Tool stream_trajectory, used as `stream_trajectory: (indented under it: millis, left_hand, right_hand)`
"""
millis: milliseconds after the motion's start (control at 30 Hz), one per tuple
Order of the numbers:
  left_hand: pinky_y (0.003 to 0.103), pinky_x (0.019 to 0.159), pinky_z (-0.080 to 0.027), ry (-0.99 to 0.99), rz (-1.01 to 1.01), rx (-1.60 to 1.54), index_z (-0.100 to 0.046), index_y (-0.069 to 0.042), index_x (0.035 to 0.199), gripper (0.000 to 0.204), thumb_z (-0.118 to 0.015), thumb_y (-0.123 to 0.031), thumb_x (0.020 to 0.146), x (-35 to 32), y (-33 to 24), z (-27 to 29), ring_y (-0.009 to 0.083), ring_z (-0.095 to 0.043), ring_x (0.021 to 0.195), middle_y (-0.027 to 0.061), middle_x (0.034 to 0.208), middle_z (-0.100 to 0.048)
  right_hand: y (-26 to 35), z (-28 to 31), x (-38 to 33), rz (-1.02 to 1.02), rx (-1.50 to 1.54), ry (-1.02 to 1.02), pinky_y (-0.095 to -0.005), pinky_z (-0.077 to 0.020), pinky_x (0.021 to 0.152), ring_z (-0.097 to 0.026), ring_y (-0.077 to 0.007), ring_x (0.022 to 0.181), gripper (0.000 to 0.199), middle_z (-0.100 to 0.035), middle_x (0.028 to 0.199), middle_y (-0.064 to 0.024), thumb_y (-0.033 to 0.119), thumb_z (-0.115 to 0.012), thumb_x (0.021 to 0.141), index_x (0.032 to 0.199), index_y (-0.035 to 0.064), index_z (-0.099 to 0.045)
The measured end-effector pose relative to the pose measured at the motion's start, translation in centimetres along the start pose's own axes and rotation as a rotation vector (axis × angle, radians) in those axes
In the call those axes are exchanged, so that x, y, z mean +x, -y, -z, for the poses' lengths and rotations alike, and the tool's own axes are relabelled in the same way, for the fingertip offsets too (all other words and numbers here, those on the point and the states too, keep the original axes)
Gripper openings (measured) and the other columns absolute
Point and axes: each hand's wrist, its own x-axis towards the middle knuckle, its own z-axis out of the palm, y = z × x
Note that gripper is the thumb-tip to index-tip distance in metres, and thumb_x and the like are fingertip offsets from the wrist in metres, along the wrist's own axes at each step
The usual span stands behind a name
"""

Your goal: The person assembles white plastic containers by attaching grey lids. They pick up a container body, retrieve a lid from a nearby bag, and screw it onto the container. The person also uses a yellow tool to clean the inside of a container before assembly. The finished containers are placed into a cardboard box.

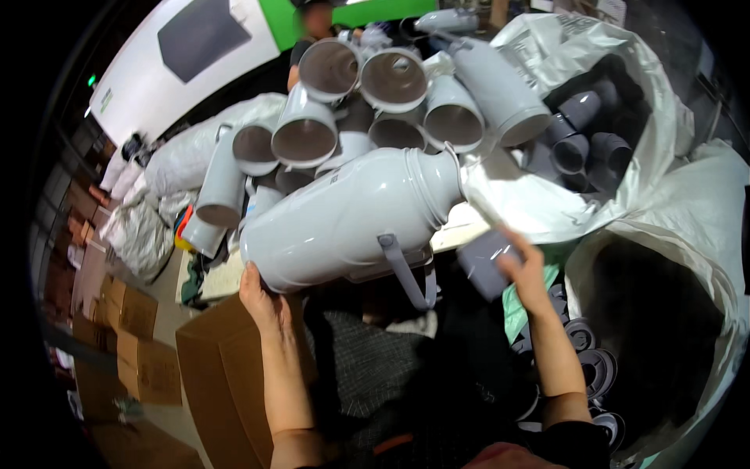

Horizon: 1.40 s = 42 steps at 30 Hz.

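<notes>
My left hand [262, 301] grips the base of a large light-grey jug body [344, 219], held on its side with its threaded neck pointing right and a grey strap handle hanging below. My right hand [525, 270] holds a dark grey cap-like part [484, 262] just under the jug's neck. Behind the jug lies a heap of more grey jug bodies [391, 102], their open bottoms facing me.
A white plastic sack [625, 86] at the upper right holds dark grey cup parts [578, 125]. Another open sack [664, 313] sits at the right, with round dark lids [594, 367] beside it. Brown cardboard boxes [219, 375] stand at the lower left. A person stands behind the heap.
</notes>
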Motion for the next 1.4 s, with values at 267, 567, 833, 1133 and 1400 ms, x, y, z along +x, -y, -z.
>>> stream_trajectory:
  millis: [267,567,833,1133,1400]
  left_hand:
    - [0.034,0.082,-0.056,-0.112,-0.052,0.308,-0.063,0.000,0.109,0.024,-0.055,-0.022,0.106,-1.3,-2.1,1.4,0.0202,-0.066,0.093,0.0108,0.103,-0.069]
    - [0.046,0.100,-0.041,0.615,-0.354,0.080,-0.051,-0.009,0.094,0.040,-0.038,-0.044,0.107,1.2,0.9,-3.2,0.0262,-0.051,0.098,0.0059,0.095,-0.050]
    - [0.040,0.093,-0.036,0.581,-0.135,-0.170,-0.031,-0.015,0.070,0.056,-0.039,-0.057,0.106,-1.3,3.7,-15.4,0.0186,-0.030,0.081,-0.0029,0.073,-0.030]
    - [0.041,0.101,-0.044,0.746,0.105,0.295,-0.053,0.003,0.137,0.082,-0.065,-0.052,0.077,0.1,6.5,-12.9,0.0276,-0.059,0.114,0.0194,0.135,-0.056]
    - [0.046,0.121,-0.026,0.845,0.272,0.350,-0.025,-0.005,0.158,0.136,-0.079,-0.080,0.059,0.4,3.8,-13.7,0.0326,-0.035,0.147,0.0199,0.159,-0.032]
  right_hand:
    - [3.8,-8.3,1.9,0.132,0.175,-0.191,-0.0388,-0.0347,0.114,-0.049,-0.0274,0.132,0.075,-0.051,0.144,-0.0193,0.051,-0.056,0.099,0.151,0.0001,-0.039]
    - [-1.4,-3.5,-13.9,-0.286,-0.161,0.231,-0.0372,-0.0484,0.101,-0.059,-0.0279,0.122,0.052,-0.060,0.136,-0.0155,0.024,-0.075,0.090,0.136,0.0073,-0.058]
    - [-12.7,18.8,-17.8,-0.921,-1.275,-0.065,-0.0487,-0.0534,0.091,-0.065,-0.0430,0.105,0.056,-0.068,0.110,-0.0250,0.022,-0.075,0.082,0.128,-0.0002,-0.051]
    - [-4.0,13.4,-9.2,-0.530,-1.132,-0.033,-0.0422,-0.0534,0.095,-0.063,-0.0400,0.115,0.060,-0.053,0.140,-0.0258,-0.002,-0.066,0.082,0.136,0.0233,-0.061]
    - [4.1,-4.8,7.3,-0.051,0.086,0.157,-0.0276,-0.0503,0.085,-0.062,-0.0160,0.096,0.047,-0.065,0.117,-0.0091,0.039,-0.052,0.103,0.127,0.0004,-0.060]
